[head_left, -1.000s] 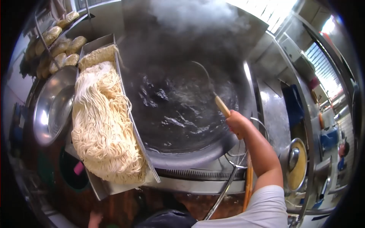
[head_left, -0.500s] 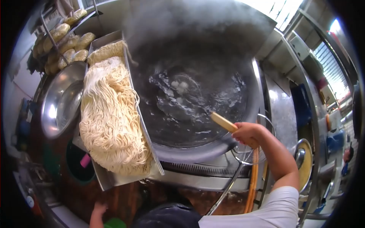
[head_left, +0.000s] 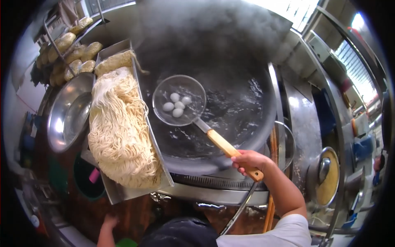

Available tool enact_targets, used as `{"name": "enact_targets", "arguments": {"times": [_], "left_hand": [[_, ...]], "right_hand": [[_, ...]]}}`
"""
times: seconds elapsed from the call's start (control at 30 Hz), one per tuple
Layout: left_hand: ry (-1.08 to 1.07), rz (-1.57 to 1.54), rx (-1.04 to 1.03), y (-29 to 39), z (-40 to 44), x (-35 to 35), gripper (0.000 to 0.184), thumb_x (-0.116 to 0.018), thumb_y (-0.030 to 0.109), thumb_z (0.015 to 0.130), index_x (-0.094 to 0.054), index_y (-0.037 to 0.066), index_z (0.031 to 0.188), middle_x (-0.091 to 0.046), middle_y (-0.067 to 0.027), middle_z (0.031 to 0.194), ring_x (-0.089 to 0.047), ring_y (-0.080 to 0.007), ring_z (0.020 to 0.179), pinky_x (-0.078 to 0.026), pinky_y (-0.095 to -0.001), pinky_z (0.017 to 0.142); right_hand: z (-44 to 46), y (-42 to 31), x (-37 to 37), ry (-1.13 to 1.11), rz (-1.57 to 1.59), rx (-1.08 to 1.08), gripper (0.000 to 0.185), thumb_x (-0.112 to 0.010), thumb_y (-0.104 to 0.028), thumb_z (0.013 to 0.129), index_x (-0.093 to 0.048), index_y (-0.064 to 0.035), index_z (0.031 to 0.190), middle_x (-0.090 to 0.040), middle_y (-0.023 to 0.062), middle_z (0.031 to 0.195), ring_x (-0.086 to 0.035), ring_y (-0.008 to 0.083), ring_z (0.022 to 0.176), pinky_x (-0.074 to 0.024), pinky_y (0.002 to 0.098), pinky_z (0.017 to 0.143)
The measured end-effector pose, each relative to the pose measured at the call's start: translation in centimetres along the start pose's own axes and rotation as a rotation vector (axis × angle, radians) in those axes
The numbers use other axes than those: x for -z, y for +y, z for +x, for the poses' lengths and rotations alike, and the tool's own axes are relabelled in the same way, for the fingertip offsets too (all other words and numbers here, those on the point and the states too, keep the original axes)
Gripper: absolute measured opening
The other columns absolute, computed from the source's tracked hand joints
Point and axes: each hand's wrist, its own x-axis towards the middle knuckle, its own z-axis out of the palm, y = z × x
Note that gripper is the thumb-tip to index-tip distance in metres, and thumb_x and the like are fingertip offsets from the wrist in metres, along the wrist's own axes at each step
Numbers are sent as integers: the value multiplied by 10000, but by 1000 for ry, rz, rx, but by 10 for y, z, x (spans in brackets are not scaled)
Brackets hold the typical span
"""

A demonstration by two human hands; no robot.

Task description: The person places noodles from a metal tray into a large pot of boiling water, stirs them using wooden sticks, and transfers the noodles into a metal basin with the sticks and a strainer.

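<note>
My right hand (head_left: 250, 161) is closed round the wooden handle of a round wire strainer (head_left: 158, 88). Several white eggs (head_left: 179, 105) lie in its mesh, lifted over the dark water (head_left: 234, 123) of a large steaming wok (head_left: 197, 164). Down at my left side hangs my left hand (head_left: 110, 221), small in view, its fingers loosely apart with nothing visible in them. Left of the wok, a long metal tray (head_left: 168, 179) rests at its edge, heaped with pale noodles (head_left: 121, 131).
A shiny metal basin (head_left: 68, 111) stands left of the tray, below bagged noodles (head_left: 61, 45). Near my right arm are a second wire strainer (head_left: 293, 142) and long wooden sticks (head_left: 269, 212). Farther right sits a pan of yellowish contents (head_left: 329, 177). Steam blurs the back.
The strainer's mesh has come up out of the water with the eggs in it. My right hand has shifted left and lower, and the handle now points up-left toward the wok's middle.
</note>
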Motion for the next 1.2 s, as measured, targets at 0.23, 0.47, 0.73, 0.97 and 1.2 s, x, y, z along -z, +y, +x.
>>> {"name": "enact_targets", "arguments": {"times": [0.23,0.47,0.73,0.97,1.2], "left_hand": [[-266,-102,128,13,23,5,450,-576,393,905,-545,98,1244,-658,-69,919,-650,-177,707,-506,-333,551],[-301,-79,-108,-29,98,-12,299,-620,253,861,-610,7,1031,-643,-155,792,-622,-232,625,-528,-383,539],[-366,-45,-213,-37,128,-18,326,-498,304,900,-584,53,1088,-648,-121,857,-661,-250,639,-531,-385,468],[-404,-184,-83,-43,94,14,323,-537,407,882,-599,97,944,-595,-70,710,-564,-208,507,-441,-346,409],[-381,-327,102,-72,102,24,317,-517,405,909,-589,96,914,-591,-63,668,-579,-197,498,-441,-344,385]], "right_hand": [[-75,62,-48,77,131,141,293,-626,-197,903,-505,-110,1155,-533,-1,725,-521,84,518,-445,235,451],[-171,153,-130,329,290,248,366,-606,-204,917,-468,-96,1238,-531,8,748,-540,90,527,-471,250,450],[-222,236,-176,759,408,379,270,-617,-150,895,-522,-78,1137,-565,30,742,-557,119,520,-498,295,442],[-214,278,-154,998,350,437,170,-613,-118,871,-493,-77,985,-576,50,716,-570,149,496,-496,308,425],[-175,278,-139,1273,76,495,212,-555,-55,830,-481,-43,1029,-540,46,685,-533,139,464,-450,302,394]]}}
